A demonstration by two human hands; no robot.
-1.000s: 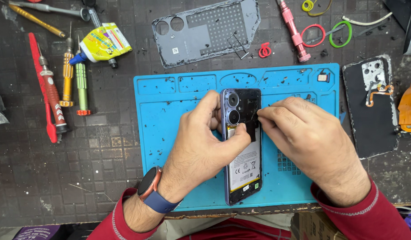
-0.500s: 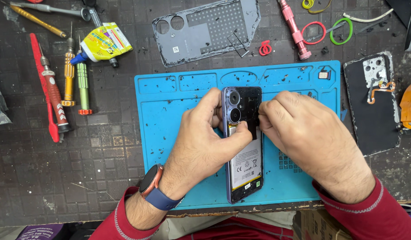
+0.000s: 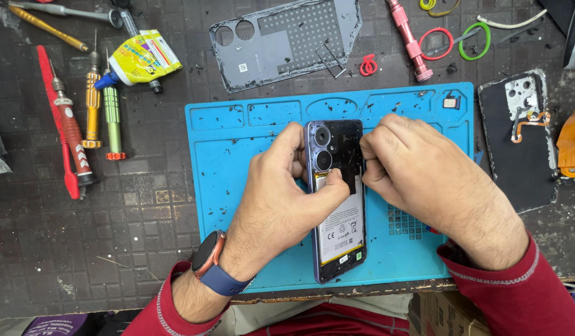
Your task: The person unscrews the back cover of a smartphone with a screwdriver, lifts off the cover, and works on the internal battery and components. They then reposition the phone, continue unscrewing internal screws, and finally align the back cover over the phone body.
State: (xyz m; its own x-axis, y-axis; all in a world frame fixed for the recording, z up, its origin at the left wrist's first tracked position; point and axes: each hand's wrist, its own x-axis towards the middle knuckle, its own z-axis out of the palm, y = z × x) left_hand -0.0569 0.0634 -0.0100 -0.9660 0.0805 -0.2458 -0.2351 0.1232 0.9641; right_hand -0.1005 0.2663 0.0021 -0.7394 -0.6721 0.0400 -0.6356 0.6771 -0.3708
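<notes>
**Both hands on an opened phone at the middle of the blue mat**

The opened purple-framed smartphone (image 3: 336,205), its back cover off and its white-labelled battery showing, lies lengthwise near the middle of the blue silicone repair mat (image 3: 238,186), camera end toward the mat's far edge. The left hand (image 3: 281,199) grips the phone's left side, its thumb pressed across the top of the battery just under the two camera lenses. The right hand (image 3: 418,180) is curled closed, its fingertips pinched at the phone's right edge beside the black upper plate; what they pinch, if anything, is hidden by the fingers.

To do this well, the left hand should keep the body flat against the mat while the right works in small, level movements at the edge, with no twisting of the frame and no hard pressure on the battery.

Beyond the mat's far edge lies the removed grey back cover with round camera holes (image 3: 287,40). Near the bench's left edge are a red-handled screwdriver (image 3: 70,143), a yellow one and a green one (image 3: 111,115), with a yellow glue tube (image 3: 141,59) beside them. At the right edge of the bench rests a second black phone body with an orange flex cable (image 3: 518,143). A pink-handled tool (image 3: 409,37) and coloured rings sit toward the far right corner.
</notes>
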